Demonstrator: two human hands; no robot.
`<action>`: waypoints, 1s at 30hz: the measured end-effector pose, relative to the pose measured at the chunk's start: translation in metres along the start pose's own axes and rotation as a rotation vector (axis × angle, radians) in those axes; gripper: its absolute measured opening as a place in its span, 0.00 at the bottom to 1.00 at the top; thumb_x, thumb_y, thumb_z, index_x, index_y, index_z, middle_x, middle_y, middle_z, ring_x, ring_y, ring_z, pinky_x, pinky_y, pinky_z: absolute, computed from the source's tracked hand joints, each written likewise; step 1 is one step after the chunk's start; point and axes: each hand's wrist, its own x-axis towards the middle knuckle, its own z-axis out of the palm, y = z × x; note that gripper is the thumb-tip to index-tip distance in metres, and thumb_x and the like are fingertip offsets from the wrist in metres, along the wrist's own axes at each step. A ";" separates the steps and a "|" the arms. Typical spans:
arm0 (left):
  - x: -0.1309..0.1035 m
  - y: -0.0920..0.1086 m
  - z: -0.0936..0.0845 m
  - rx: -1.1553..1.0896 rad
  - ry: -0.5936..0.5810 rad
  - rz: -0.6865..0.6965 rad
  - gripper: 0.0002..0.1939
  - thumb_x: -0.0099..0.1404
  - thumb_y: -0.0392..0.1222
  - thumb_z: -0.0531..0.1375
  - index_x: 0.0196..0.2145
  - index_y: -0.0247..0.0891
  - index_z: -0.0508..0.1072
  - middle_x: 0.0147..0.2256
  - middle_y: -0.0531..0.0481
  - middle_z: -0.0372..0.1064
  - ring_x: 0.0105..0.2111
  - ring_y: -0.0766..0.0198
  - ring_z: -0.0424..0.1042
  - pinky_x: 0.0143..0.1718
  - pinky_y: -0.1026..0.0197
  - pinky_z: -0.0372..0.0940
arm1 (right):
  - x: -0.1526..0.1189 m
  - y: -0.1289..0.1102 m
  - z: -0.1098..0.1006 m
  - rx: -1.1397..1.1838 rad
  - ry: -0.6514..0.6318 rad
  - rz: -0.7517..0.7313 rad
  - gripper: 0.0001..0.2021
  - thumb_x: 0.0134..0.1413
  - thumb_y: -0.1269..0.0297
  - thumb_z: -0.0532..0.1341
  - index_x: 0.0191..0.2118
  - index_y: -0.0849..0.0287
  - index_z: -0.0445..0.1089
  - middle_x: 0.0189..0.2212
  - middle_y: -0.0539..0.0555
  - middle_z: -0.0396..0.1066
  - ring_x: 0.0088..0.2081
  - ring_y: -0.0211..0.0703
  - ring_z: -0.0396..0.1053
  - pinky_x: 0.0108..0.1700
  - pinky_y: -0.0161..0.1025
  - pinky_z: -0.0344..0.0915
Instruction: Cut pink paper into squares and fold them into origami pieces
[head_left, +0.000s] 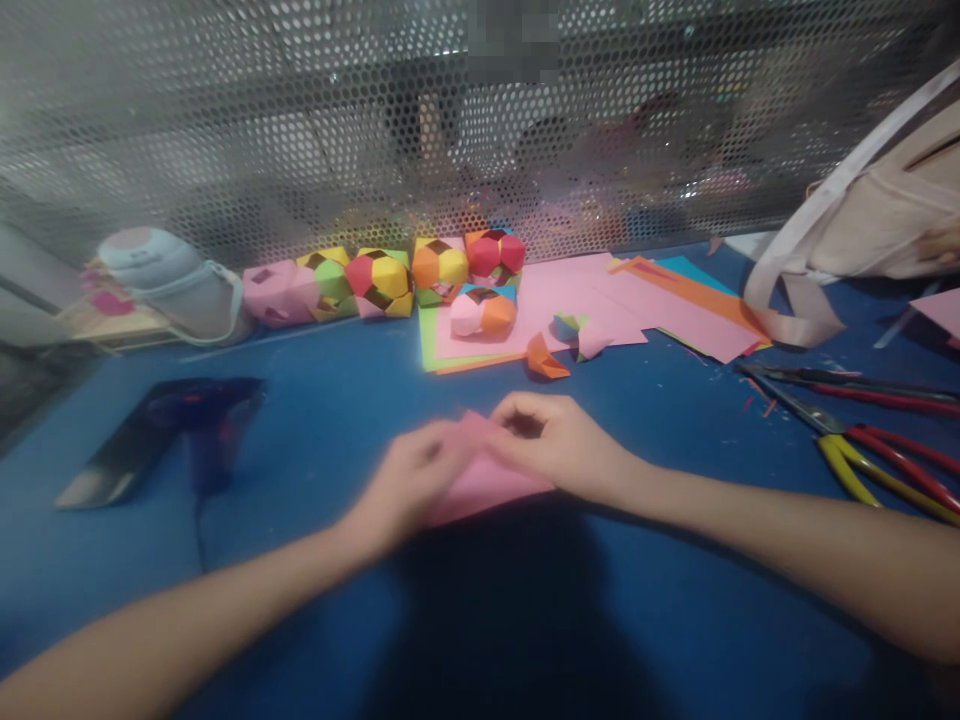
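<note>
A sheet of pink paper [487, 485] is held between my two hands above the blue table, its top edge pinched by both. My left hand [412, 470], slightly blurred, grips the paper's left side. The thumb and fingers of my right hand [566, 440] close on its upper right part. Just beyond my hands lie a folded orange paper piece [546, 358] and a folded green, blue and pink piece [581, 333]. Behind them sits a pink, orange and blue folded paper ball [484, 312].
Several coloured paper balls [381, 283] line the perforated metal panel [300, 130]. Pink sheets [570, 290] and paper strips [675, 300] lie right of them. Scissors [847, 430] rest at right, near a pale bag [885, 210]. A glue gun [206, 420], phone [124, 450] and bottle [176, 285] are left.
</note>
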 end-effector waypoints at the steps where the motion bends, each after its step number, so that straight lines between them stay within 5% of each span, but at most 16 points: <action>1: 0.001 0.000 -0.001 0.012 -0.016 -0.002 0.15 0.61 0.50 0.56 0.30 0.35 0.73 0.30 0.50 0.68 0.31 0.63 0.63 0.32 0.64 0.59 | 0.000 0.001 0.000 -0.012 0.003 -0.009 0.02 0.45 0.67 0.60 0.27 0.59 0.66 0.21 0.46 0.63 0.25 0.34 0.58 0.27 0.33 0.58; 10: 0.006 -0.007 -0.004 0.032 -0.068 0.008 0.17 0.61 0.52 0.56 0.31 0.35 0.75 0.32 0.50 0.71 0.33 0.63 0.66 0.39 0.61 0.61 | -0.002 0.006 -0.001 -0.078 -0.022 -0.107 0.02 0.46 0.70 0.57 0.29 0.59 0.66 0.23 0.47 0.62 0.26 0.34 0.58 0.29 0.33 0.58; 15: 0.006 -0.005 -0.005 0.056 -0.085 0.015 0.17 0.61 0.53 0.57 0.29 0.36 0.76 0.28 0.52 0.70 0.31 0.64 0.65 0.36 0.62 0.61 | -0.004 0.006 0.000 -0.087 -0.021 -0.133 0.02 0.49 0.68 0.59 0.31 0.60 0.68 0.25 0.48 0.66 0.27 0.35 0.61 0.30 0.33 0.61; 30: 0.008 0.001 -0.007 -0.151 -0.132 -0.067 0.12 0.57 0.49 0.62 0.29 0.38 0.78 0.31 0.52 0.75 0.34 0.63 0.69 0.39 0.63 0.60 | 0.002 0.017 -0.014 -0.258 -0.093 -0.664 0.13 0.52 0.80 0.54 0.36 0.61 0.73 0.32 0.52 0.69 0.33 0.34 0.69 0.36 0.33 0.68</action>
